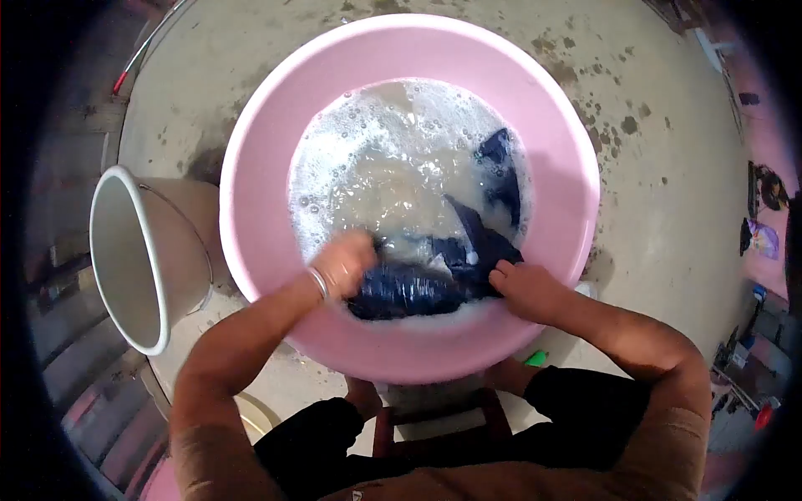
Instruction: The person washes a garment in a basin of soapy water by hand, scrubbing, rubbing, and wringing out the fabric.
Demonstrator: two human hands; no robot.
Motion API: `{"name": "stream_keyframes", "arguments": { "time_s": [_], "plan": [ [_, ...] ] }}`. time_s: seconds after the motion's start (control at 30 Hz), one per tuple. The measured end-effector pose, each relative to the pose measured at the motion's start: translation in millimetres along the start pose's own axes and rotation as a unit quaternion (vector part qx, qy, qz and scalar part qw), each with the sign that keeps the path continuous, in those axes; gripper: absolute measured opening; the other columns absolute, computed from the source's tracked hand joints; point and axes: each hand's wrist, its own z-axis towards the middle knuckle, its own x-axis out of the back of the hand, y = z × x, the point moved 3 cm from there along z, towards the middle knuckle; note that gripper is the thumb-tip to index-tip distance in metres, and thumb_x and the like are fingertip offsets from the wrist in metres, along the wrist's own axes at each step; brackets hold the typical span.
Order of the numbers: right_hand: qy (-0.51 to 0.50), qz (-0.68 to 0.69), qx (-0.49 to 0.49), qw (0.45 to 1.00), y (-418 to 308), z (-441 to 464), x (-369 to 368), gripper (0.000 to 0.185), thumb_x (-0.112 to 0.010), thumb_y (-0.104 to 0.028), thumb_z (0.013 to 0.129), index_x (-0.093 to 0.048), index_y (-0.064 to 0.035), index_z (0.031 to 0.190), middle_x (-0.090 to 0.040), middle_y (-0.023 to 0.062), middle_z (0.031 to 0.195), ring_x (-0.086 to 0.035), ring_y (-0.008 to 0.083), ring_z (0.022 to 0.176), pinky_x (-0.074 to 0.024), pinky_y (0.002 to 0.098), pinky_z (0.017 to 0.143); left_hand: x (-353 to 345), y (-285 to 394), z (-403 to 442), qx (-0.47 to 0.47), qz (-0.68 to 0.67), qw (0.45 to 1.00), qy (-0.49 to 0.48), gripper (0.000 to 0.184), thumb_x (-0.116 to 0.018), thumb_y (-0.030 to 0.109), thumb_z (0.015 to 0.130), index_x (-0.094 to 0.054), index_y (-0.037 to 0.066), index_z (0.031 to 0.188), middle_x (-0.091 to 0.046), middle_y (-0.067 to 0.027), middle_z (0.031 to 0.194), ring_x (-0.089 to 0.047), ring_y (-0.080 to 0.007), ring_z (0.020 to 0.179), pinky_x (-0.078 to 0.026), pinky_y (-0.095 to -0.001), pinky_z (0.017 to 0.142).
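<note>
A wide pink tub (259,159) holds cloudy, sudsy water (342,159). In its near part lies a wet dark blue garment (409,290), partly under the water, with another dark patch of cloth showing at the right. My left hand (344,265), a bracelet at its wrist, is closed at the garment's left end; motion blurs its fingers. At the opposite end, near the tub's right wall, my right hand (526,290) pinches the cloth's edge. What lies beneath the suds is hidden.
To the left of the tub stands a pale bucket (150,259) with a wire handle. A low stool (443,422) is between my feet. Under the tub's right side shows a small green object (535,358). Wet spots mark the concrete floor (668,200).
</note>
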Motion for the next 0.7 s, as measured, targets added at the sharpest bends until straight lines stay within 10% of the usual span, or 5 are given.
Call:
{"name": "stream_keyframes", "arguments": {
  "time_s": [0.07,0.2,0.4,0.5,0.7],
  "plan": [
    [0.008,0.003,-0.005,1.0,0,-1,-2,0.026,-0.057,-0.004,0.074,-0.05,-0.0039,0.099,-0.053,0.0154,0.098,-0.061,0.0345,0.086,-0.0491,0.0453,0.075,10,-37,5,0.119,-0.122,0.932,0.319,0.017,-0.056,-0.006,0.075,-0.063,0.002,0.089,-0.061,-0.0118,0.083,-0.06,-0.0291,0.079,-0.049,-0.036,0.074],
    [-0.017,0.012,-0.036,0.999,-4,6,2,0.028,-0.057,-0.003,0.074,-0.05,-0.003,0.101,-0.054,0.0167,0.101,-0.061,0.0357,0.088,-0.0496,0.046,0.075,-10,-42,40,0.298,-0.55,0.757,0.188,0.019,-0.061,0.005,0.084,-0.066,0.005,0.103,-0.065,-0.0104,0.105,-0.061,-0.0232,0.095,-0.049,-0.0333,0.08],
    [0.004,0.025,-0.097,0.995,18,10,10,0.031,-0.06,-0.004,0.074,-0.049,-0.0014,0.103,-0.054,0.0182,0.102,-0.06,0.0379,0.09,-0.0498,0.0468,0.078,25,46,-4,0.019,0.032,0.946,-0.322,0.025,-0.062,0.022,0.078,-0.07,0.014,0.1,-0.067,-0.0147,0.101,-0.062,-0.0331,0.1,-0.05,-0.0393,0.086],
    [0.027,0.043,-0.125,0.991,21,21,20,0.034,-0.063,-0.004,0.074,-0.048,-0.0012,0.104,-0.053,0.0198,0.103,-0.06,0.0388,0.092,-0.0498,0.0471,0.079,43,-40,-10,0.288,-0.006,0.945,-0.155,0.023,-0.059,0.031,0.084,-0.07,0.013,0.093,-0.069,-0.0133,0.092,-0.065,-0.0319,0.091,-0.047,-0.0443,0.087],
    [0.027,0.004,-0.122,0.992,23,35,0,0.036,-0.065,-0.007,0.073,-0.045,-0.0024,0.103,-0.053,0.0184,0.104,-0.06,0.0383,0.089,-0.0502,0.0468,0.076,-8,-25,33,0.2,0.177,0.947,-0.176,0.036,-0.053,0.042,0.086,-0.067,0.012,0.101,-0.068,-0.0141,0.103,-0.062,-0.0334,0.101,-0.043,-0.0501,0.091]
  ]
}}
